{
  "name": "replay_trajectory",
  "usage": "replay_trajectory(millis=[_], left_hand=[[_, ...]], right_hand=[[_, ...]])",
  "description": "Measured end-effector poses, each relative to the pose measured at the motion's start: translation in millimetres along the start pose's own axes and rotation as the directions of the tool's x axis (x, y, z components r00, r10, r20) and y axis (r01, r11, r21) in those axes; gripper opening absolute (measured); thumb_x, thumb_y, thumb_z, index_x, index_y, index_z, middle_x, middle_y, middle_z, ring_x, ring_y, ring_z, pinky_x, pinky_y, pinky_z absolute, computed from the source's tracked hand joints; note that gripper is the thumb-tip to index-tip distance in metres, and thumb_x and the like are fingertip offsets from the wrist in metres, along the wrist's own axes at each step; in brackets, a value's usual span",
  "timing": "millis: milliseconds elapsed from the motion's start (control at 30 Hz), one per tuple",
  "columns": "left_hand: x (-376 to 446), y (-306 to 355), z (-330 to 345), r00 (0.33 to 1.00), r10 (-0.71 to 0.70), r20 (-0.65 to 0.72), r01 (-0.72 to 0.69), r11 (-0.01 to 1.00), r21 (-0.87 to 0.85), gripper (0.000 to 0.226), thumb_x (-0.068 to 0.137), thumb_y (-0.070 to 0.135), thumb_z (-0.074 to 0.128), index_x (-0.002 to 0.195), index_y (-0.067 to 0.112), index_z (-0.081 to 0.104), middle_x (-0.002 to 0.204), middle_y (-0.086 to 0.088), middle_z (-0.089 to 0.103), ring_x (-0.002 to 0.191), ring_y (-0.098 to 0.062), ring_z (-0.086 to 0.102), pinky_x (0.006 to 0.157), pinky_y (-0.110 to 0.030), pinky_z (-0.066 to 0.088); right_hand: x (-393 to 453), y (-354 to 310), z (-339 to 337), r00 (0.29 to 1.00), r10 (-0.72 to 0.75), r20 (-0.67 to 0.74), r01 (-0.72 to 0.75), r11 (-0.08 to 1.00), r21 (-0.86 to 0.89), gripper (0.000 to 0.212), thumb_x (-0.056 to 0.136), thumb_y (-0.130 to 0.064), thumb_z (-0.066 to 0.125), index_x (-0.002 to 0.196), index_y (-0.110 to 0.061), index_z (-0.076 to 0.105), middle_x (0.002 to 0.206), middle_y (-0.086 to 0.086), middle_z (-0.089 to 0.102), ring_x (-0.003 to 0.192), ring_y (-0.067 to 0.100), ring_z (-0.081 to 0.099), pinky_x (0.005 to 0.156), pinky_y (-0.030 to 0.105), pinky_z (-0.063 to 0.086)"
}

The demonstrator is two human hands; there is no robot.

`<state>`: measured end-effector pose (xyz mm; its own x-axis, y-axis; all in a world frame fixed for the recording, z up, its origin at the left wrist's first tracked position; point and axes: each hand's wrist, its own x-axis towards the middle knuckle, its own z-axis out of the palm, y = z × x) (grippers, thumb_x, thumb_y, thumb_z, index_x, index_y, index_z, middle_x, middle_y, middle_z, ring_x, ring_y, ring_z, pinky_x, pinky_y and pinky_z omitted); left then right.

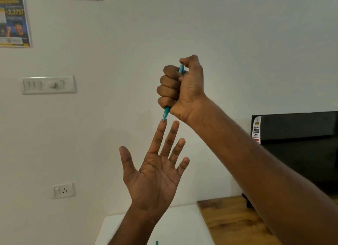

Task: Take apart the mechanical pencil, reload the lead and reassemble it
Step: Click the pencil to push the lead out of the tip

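Note:
My right hand (180, 87) is raised in front of the wall, fisted around a teal mechanical pencil (166, 113) held tip down, thumb bent over its top end. Most of the barrel is hidden inside the fist. A thin dark lead sticks out of the tip and touches the index fingertip of my left hand (155, 171). That hand is held up below, palm toward me, fingers spread, holding nothing. A small teal part (156, 242) lies on the white table at the bottom edge.
A white table (182, 226) sits low in view, with a wooden surface (228, 221) to its right. A black screen (300, 144) stands at the right. Switch plates (48, 84) and a socket (63, 190) are on the wall.

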<state>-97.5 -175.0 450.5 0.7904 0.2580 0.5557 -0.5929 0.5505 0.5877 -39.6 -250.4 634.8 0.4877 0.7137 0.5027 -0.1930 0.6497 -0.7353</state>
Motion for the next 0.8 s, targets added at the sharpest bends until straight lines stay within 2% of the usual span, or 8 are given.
replay_trajectory(millis=[133, 300, 433, 533, 667, 733, 800], left_hand=[[-0.6, 0.6, 2.4, 1.0, -0.013, 0.021, 0.013, 1.0, -0.013, 0.098, 0.087, 0.097, 0.017, 0.159, 0.041, 0.05, 0.169, 0.006, 0.049, 0.147, -0.02, 0.058, 0.111, -0.047, 0.052], [-1.5, -0.5, 2.1, 0.999, -0.019, 0.028, 0.02, 1.0, -0.017, 0.098, 0.087, 0.097, 0.018, 0.159, 0.04, 0.05, 0.169, 0.006, 0.049, 0.145, -0.019, 0.061, 0.113, -0.046, 0.049], [-3.4, -1.4, 2.7, 1.0, -0.017, 0.011, 0.017, 0.999, -0.027, 0.096, 0.089, 0.095, 0.017, 0.159, 0.04, 0.051, 0.169, 0.006, 0.049, 0.143, -0.018, 0.062, 0.111, -0.044, 0.049], [-5.3, -1.1, 5.2, 0.999, 0.009, -0.033, -0.009, 1.0, -0.003, 0.085, 0.094, 0.088, 0.024, 0.154, 0.04, 0.058, 0.165, 0.006, 0.054, 0.139, -0.018, 0.061, 0.109, -0.044, 0.045], [-2.4, -6.4, 7.8, 0.982, 0.12, -0.143, -0.083, 0.967, 0.242, 0.045, 0.097, 0.066, 0.05, 0.133, 0.051, 0.073, 0.148, 0.016, 0.069, 0.126, -0.015, 0.071, 0.1, -0.039, 0.054], [0.1, -9.7, 6.0, 0.965, 0.194, -0.175, -0.122, 0.927, 0.354, 0.038, 0.09, 0.065, 0.066, 0.125, 0.053, 0.077, 0.14, 0.02, 0.072, 0.123, -0.016, 0.071, 0.098, -0.039, 0.053], [2.0, -12.7, 1.0, 0.941, 0.259, -0.216, -0.149, 0.894, 0.422, 0.034, 0.089, 0.06, 0.074, 0.121, 0.05, 0.079, 0.132, 0.022, 0.075, 0.119, -0.013, 0.07, 0.098, -0.04, 0.051]], right_hand=[[-0.9, -0.2, -0.1, 1.0, -0.004, -0.013, 0.004, 1.0, 0.008, 0.056, 0.1, -0.05, 0.03, 0.053, -0.022, 0.028, 0.042, -0.007, 0.024, 0.034, 0.008, 0.02, 0.041, 0.015, 0.019], [-1.4, -0.8, -1.5, 1.0, -0.003, -0.018, 0.003, 1.0, -0.002, 0.056, 0.101, -0.048, 0.029, 0.052, -0.021, 0.029, 0.042, -0.006, 0.023, 0.043, 0.01, 0.012, 0.043, 0.016, 0.019], [-1.3, 1.9, -4.8, 0.999, 0.02, -0.033, -0.02, 1.0, 0.02, 0.057, 0.101, -0.055, 0.032, 0.056, -0.021, 0.027, 0.046, -0.006, 0.019, 0.049, 0.011, 0.009, 0.043, 0.017, 0.017], [-0.7, 5.5, -10.7, 0.999, 0.037, -0.036, -0.036, 0.998, 0.043, 0.059, 0.102, -0.058, 0.032, 0.055, -0.021, 0.027, 0.046, -0.006, 0.019, 0.048, 0.011, 0.01, 0.043, 0.017, 0.017], [0.1, 12.6, -20.1, 0.997, 0.07, -0.041, -0.067, 0.995, 0.072, 0.06, 0.102, -0.054, 0.033, 0.051, -0.021, 0.031, 0.042, -0.006, 0.026, 0.038, 0.008, 0.017, 0.039, 0.017, 0.019], [0.2, 17.1, -24.9, 0.996, 0.079, -0.047, -0.075, 0.994, 0.079, 0.06, 0.101, -0.051, 0.033, 0.049, -0.021, 0.032, 0.041, -0.007, 0.026, 0.035, 0.008, 0.021, 0.038, 0.017, 0.02], [0.7, 22.0, -30.1, 0.995, 0.089, -0.051, -0.084, 0.993, 0.089, 0.059, 0.101, -0.05, 0.032, 0.05, -0.021, 0.032, 0.042, -0.007, 0.026, 0.038, 0.009, 0.017, 0.04, 0.018, 0.018]])
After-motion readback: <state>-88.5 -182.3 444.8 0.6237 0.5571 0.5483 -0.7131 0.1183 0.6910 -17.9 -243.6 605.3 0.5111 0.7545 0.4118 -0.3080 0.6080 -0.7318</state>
